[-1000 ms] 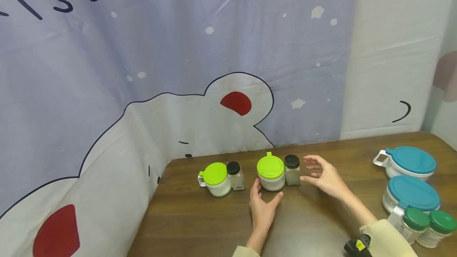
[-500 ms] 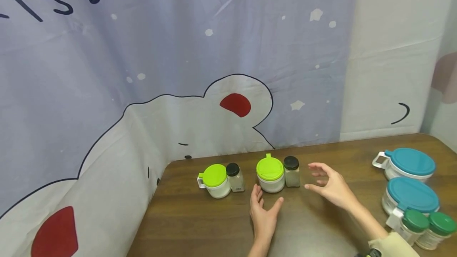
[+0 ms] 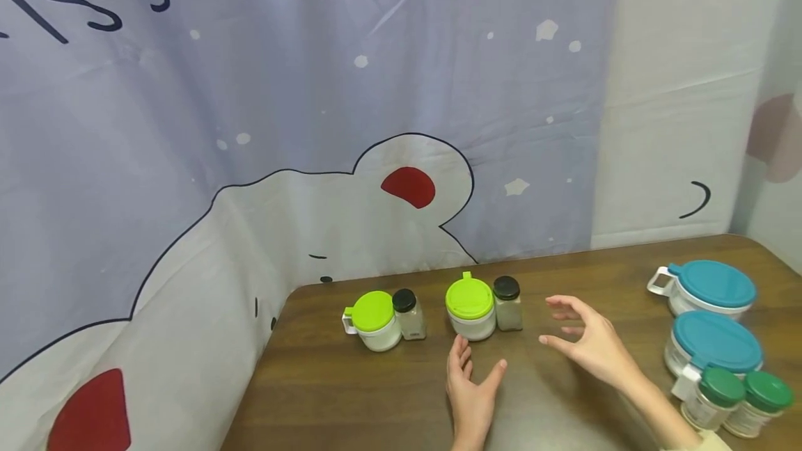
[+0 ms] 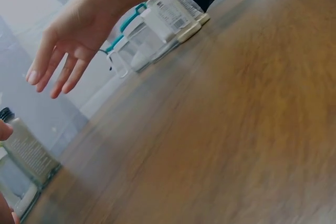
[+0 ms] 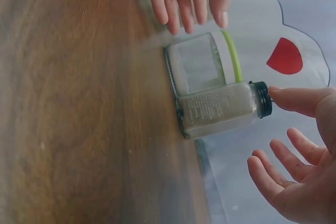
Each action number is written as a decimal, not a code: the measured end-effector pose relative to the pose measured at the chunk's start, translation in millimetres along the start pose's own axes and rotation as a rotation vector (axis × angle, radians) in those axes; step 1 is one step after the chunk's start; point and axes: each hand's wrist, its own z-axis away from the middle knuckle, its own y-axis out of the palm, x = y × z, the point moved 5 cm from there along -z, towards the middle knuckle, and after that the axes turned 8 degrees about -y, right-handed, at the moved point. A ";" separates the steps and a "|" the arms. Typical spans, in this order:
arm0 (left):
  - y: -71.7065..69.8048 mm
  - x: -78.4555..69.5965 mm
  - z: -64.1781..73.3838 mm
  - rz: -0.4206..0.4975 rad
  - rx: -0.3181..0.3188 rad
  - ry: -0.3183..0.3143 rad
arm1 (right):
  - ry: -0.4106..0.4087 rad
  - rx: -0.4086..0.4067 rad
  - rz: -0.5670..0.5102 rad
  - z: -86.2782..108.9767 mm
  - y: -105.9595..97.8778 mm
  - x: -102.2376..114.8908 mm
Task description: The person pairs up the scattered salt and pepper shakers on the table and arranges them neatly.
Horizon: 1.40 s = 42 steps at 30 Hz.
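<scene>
Near the back of the worktop, the lime-lidded jar stands upright just beside a black-capped bottle. From my remote seat I see that the left hand and right hand have eased back from that pair over the last second, the fingers of each wide apart and holding nothing. I take it that both containers now stand unsupported.
</scene>
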 end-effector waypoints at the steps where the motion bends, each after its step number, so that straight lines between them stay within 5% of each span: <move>1: 1.3 -0.5 1.7 -0.002 0.007 0.003 | -0.001 -0.007 0.006 1.6 -0.7 1.1; 23: 38.0 -9.4 34.9 0.047 0.241 -0.063 | -0.103 -0.187 0.037 36.5 -32.6 21.8; 42: 73.3 -18.1 55.2 0.126 0.390 -0.047 | -0.124 -0.196 0.069 58.1 -72.8 34.6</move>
